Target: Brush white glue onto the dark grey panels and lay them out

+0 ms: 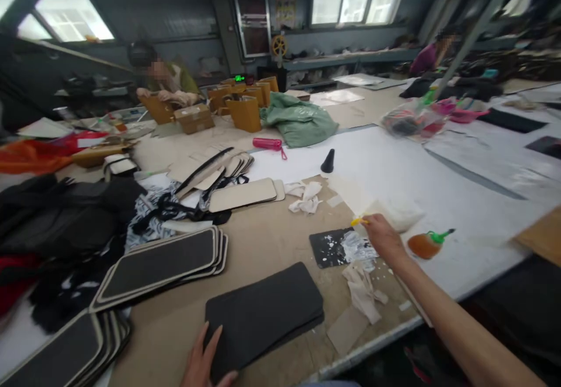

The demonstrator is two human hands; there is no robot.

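Black rounded panels [265, 311] lie stacked near the front of the table. My left hand [204, 358] touches their left edge with its fingers apart. Further right, my right hand [382, 235] is closed around a small yellow tool [359, 221], beside a black plate [326, 249] smeared with white paste. Crumpled beige cloth [363, 290] lies just below that plate. A bottle of orange liquid [424, 246] with a green cap rests to the right of my right hand.
Stacks of cream-edged black panels [162, 264] are on the left, near dark fabric [65, 217]. Farther back are a black cone [328, 161], a pink bottle [267, 143], a green bag [300, 119] and cardboard boxes [244, 113]. A person [182, 83] works at the back left.
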